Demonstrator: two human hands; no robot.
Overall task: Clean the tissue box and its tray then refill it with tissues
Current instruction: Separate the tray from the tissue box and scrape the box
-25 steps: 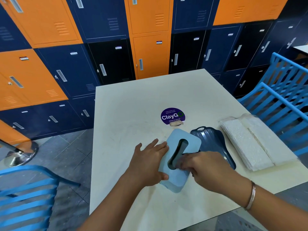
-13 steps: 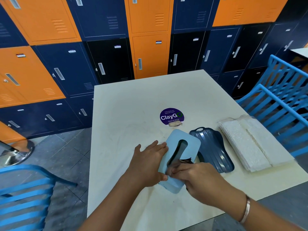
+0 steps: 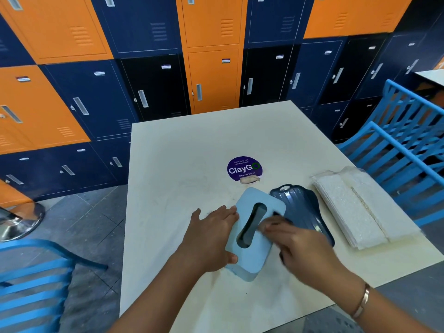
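A square cream surface was seen set against a wall of orange and navy metal lockers, with grey floor tiles below and bright blue slatted chairs at the right and at the near left. A round purple sticker was stuck near the middle of the surface. A dark blue ribbed plastic tray was laid to its right, and a stack of white tissues in clear wrapping was placed beyond the tray, near the right edge. The light blue plastic tissue box, slot upward, was lain at an angle just left of the tray, with its right edge over the tray's rim. The box was held by the left grip, fingers laid along its left side and the thumb hooked at its near corner. The right grip, a metal bangle at its wrist, was blurred, its fingers laid on the box's top beside the slot; whether anything was held in it could not be told.
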